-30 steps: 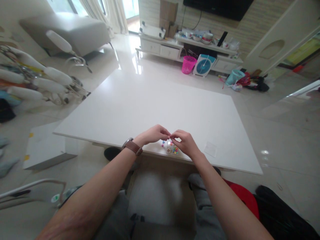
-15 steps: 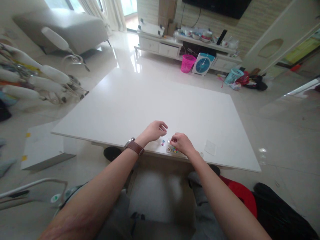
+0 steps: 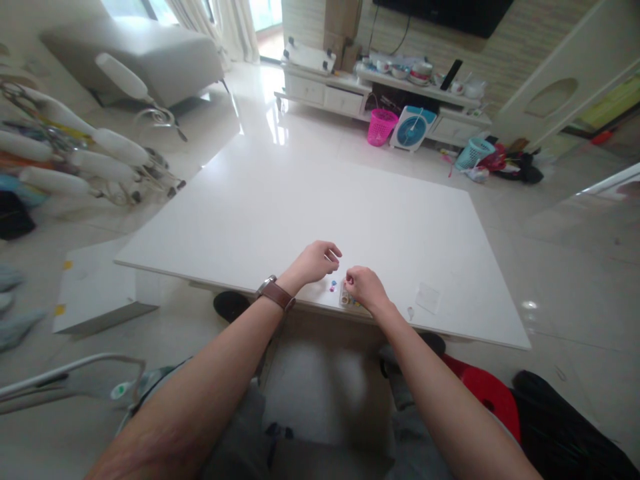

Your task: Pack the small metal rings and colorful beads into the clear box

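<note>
Fingertips of the right hand (image 3: 364,287) pinch together over a small clear container of coloured beads (image 3: 349,300) near the six o'clock edge of the white table (image 3: 300,200); whether a bead sits between them is too small to tell. Left hand (image 3: 316,262), at ten o'clock of the container, hovers loosely curled, holding nothing visible. Loose beads (image 3: 333,286) lie between the hands. Picking looks under way; a fine, steady pinch is called for.
</note>
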A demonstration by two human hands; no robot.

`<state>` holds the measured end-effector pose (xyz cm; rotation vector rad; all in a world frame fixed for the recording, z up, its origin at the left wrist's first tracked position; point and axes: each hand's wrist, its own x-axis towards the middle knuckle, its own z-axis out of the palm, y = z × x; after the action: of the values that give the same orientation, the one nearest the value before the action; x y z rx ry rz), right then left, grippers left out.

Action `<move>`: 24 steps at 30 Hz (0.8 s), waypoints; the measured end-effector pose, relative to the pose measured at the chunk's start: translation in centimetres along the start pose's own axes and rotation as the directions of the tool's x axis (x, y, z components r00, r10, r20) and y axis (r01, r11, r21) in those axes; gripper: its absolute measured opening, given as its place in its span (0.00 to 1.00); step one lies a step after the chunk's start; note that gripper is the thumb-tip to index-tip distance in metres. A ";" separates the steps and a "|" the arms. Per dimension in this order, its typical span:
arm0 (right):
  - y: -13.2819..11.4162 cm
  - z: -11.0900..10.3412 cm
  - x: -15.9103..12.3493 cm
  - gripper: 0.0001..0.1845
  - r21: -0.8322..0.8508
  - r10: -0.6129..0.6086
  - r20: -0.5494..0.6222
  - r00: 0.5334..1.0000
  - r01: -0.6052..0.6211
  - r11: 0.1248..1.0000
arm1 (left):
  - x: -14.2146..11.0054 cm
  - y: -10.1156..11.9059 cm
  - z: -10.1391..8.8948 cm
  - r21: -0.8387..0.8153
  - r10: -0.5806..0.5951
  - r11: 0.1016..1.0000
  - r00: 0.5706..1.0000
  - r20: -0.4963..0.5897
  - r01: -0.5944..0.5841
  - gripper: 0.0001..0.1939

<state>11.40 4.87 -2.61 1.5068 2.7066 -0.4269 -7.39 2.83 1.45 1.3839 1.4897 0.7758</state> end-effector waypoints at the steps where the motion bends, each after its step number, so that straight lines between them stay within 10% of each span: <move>1: -0.1 -0.7 -0.2 0.06 0.007 -0.004 -0.015 1.000 0.004 1.000 | 0.0 0.0 0.0 -0.016 -0.004 1.000 1.000 0.004 0.005 0.10; 11: -0.3 -4.8 -2.5 0.04 0.448 -0.029 -0.405 0.914 0.226 0.865 | -0.5 1.2 0.8 -0.362 -0.032 0.929 0.993 0.116 0.072 0.16; 24: -0.2 -3.9 -2.8 0.03 0.437 -0.078 -0.329 0.941 0.225 0.871 | -0.4 1.7 2.4 -0.425 -0.077 0.893 0.982 0.174 0.145 0.17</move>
<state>13.15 3.39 1.61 1.5623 3.1427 -1.0060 -4.53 2.34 2.15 0.9852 1.1723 0.8487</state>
